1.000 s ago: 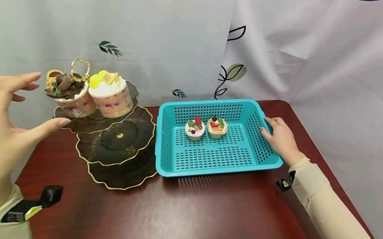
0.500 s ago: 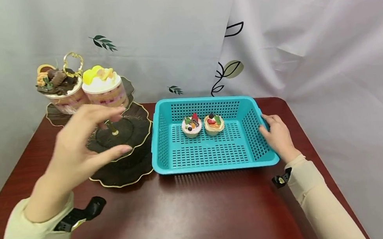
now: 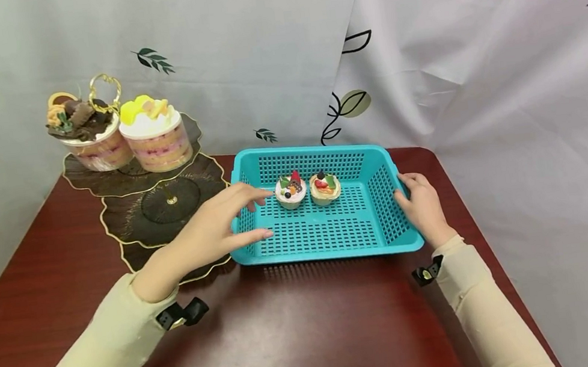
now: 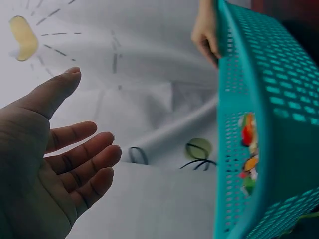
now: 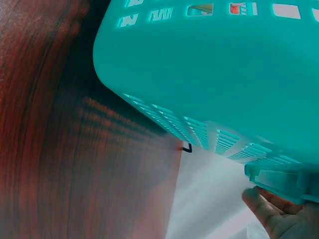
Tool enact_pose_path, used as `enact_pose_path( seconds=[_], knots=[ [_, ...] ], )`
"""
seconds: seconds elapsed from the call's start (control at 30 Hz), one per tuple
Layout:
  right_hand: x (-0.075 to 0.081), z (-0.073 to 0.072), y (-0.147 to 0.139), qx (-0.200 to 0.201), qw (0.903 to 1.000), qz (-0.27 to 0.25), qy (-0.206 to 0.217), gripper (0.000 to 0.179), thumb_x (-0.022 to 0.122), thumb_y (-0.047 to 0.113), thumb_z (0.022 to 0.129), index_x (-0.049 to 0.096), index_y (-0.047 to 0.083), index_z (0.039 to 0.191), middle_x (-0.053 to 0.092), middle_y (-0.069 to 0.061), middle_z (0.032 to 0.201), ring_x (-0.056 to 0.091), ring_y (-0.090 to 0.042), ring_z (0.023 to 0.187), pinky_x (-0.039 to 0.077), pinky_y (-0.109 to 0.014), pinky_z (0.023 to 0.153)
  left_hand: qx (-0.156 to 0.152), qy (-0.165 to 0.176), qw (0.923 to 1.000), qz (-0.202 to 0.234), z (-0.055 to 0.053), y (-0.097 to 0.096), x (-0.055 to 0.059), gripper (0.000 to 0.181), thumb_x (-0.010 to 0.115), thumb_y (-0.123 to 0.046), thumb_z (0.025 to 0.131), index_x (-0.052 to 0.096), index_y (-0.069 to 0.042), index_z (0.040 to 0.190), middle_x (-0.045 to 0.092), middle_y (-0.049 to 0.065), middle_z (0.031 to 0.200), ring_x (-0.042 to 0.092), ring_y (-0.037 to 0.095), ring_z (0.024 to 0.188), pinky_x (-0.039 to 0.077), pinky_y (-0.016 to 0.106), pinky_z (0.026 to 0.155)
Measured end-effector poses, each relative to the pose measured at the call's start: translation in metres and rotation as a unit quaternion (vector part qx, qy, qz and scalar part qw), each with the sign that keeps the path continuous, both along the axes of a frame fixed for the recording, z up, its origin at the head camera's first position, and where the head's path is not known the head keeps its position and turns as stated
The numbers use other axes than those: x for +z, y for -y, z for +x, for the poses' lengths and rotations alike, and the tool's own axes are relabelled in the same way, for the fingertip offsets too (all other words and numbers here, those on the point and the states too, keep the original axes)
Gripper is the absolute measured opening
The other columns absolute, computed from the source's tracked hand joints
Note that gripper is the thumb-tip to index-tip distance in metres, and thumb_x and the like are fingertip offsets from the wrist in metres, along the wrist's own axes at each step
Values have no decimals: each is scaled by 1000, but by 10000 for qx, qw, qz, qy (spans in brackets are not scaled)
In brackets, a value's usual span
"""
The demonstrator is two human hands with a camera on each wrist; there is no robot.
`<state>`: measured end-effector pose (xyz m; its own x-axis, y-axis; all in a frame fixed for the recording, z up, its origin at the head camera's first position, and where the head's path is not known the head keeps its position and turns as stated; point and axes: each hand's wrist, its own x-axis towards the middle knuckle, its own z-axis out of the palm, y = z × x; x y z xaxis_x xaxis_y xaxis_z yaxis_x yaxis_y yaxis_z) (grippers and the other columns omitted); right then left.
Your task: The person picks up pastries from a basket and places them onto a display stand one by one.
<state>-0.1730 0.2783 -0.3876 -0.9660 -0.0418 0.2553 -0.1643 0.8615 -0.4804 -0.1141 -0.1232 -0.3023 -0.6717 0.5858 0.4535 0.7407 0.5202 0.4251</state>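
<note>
My left hand (image 3: pixel 214 226) reaches over the left rim of a turquoise plastic basket (image 3: pixel 329 254), thumb and fingers spread apart with nothing between them. Its fingertips come close to a cupcake (image 3: pixel 291 198) topped with white cream and fruit. Beside that sits a second cupcake (image 3: pixel 325 194) with a strawberry and green leaf on top. The left wrist view shows the left hand (image 4: pixel 70 169) with palm in sight and fingers loosely bent. My right hand (image 3: pixel 425 208) grips the basket's right rim, thumb on the inner side; fingers (image 5: pixel 259 204) show at that rim in the right wrist view.
Left of the basket stands a dark tiered stand (image 3: pixel 132 221) with wavy gold edges. Its top tier bears a chocolate-topped dessert cup (image 3: pixel 100 151) and a yellow-topped one (image 3: pixel 159 147). A reddish-brown table (image 3: pixel 310 327) lies beneath; a pale curtain (image 3: pixel 235 51) hangs behind.
My left hand has moved right and lower, from beside the dessert cups, across the stand, to above the basket's left part. The right hand stays at the basket's rim.
</note>
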Motion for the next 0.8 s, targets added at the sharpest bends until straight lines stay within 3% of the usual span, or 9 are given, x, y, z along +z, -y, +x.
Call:
enact_pose_path(
  seconds=[0.17,0.37,0.6,0.8],
  knots=[
    [2,-1,4,89,9999,79,-123,44,54,9,95,49,-12,133,47,-27,135,51,-42,118,46,-55,96,43,584,9977,-345,-13,-14,-9,54,76,-35,81,57,-11,126,61,1,103,56,13,92,48,32,78],
    [5,-2,4,53,9998,188,-87,43,55,9,95,49,-11,133,47,-26,136,50,-41,121,45,-55,97,130,1154,9897,-834,-35,-31,-13,53,72,-39,85,58,-10,127,62,4,108,58,16,96,49,34,81],
    [5,-1,4,16,9997,229,-35,44,56,10,95,49,-11,133,47,-25,135,51,-41,120,46,-55,97,740,1592,9757,-1311,-56,-45,-16,57,69,-43,86,57,-6,128,61,11,114,58,23,102,49,38,84],
    [4,1,3,50,9997,232,-51,44,55,10,95,50,-12,132,48,-26,135,51,-42,119,46,-56,96,1172,1831,9633,-1572,-68,-54,-27,67,70,-45,85,52,-5,135,57,13,123,57,26,110,50,41,88]
  ],
)
